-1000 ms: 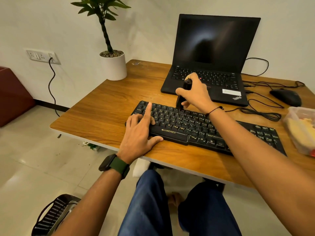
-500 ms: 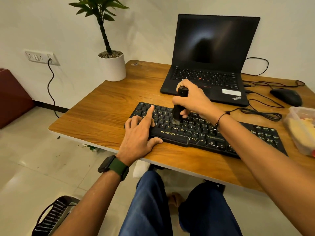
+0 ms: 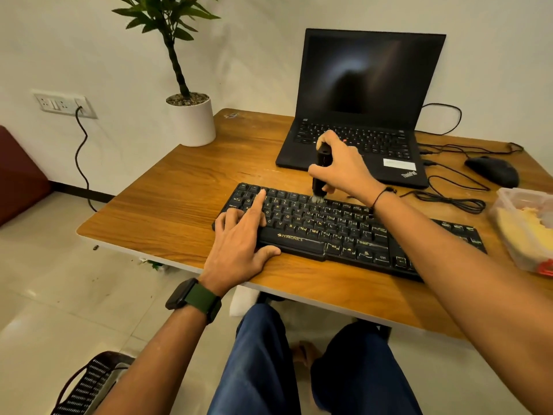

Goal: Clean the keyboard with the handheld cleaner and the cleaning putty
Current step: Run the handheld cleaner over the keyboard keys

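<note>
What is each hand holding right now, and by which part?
The right hand grips the handheld cleaner around its upright body, brush end down on the keyboard. The left hand holds nothing; it rests on the keyboard.

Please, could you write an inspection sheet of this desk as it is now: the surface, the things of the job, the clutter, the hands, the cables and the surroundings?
Surface: wooden desk, bare at the left.
Job's things: black keyboard at the front edge; handheld cleaner upright, brush tip on the top key rows; plastic container with yellow contents at the right edge.
Clutter: open laptop, screen dark; mouse; potted plant.
Hands: left hand steadies the keyboard; right hand grips the cleaner.
Cables: black cables loose beside the laptop.
Surroundings: wall socket with a plugged cord; tiled floor.
</note>
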